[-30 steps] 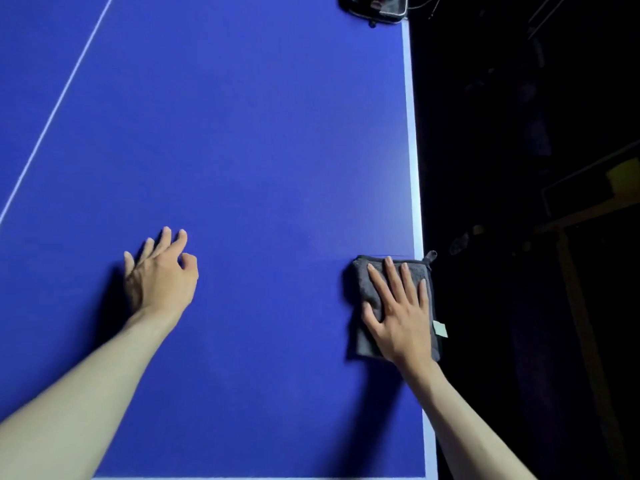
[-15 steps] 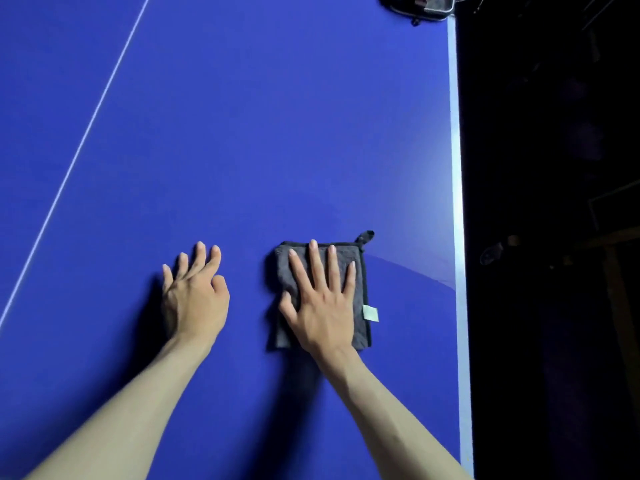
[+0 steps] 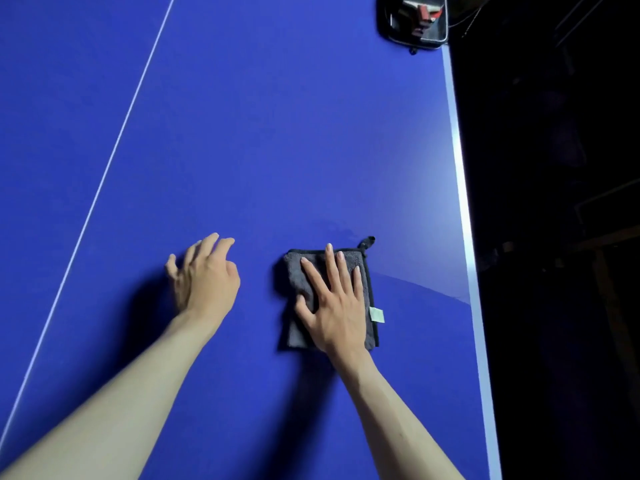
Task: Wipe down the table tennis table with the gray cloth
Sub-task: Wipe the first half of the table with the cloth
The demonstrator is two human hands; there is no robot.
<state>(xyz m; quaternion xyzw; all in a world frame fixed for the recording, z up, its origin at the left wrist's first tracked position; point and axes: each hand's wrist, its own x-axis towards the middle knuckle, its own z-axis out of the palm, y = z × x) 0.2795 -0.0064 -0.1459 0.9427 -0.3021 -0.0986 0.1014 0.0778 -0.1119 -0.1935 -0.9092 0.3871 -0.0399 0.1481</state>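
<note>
The gray cloth, folded into a flat pad, lies on the blue surface near the white right edge line. The right hand presses it flat with straight, spread fingers, so load spreads over the whole pad; nothing is pinched. The left hand rests on the surface just beside the cloth, fingers loosely bent and grasping nothing, probably as a brace for the lean. A dark tray sits at the far right corner, well apart. Judgement: 1 wiping stroke is in hand.
</note>
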